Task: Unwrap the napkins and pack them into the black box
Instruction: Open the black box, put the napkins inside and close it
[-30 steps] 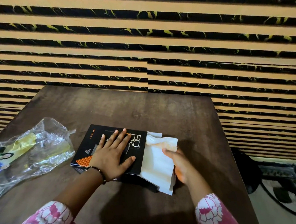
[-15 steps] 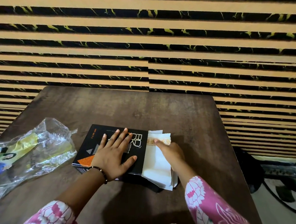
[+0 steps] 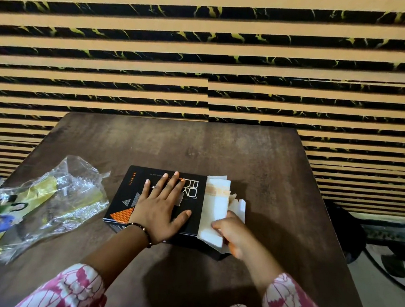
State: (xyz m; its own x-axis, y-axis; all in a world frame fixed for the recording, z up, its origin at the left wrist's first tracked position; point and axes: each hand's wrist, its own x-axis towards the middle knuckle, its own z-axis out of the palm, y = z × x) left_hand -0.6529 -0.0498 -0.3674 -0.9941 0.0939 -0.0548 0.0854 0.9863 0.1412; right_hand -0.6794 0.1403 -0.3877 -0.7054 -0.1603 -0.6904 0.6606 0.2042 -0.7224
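Left hand [image 3: 164, 209] flat, steadying the box [image 3: 130, 193]; right hand [image 3: 232, 230] grips napkins [image 3: 214, 209] beside it, likely pushing them in next.

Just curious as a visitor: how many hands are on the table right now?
2. The left hand lies flat on the black box; the right hand is at the white napkins sticking out of the box's right end.
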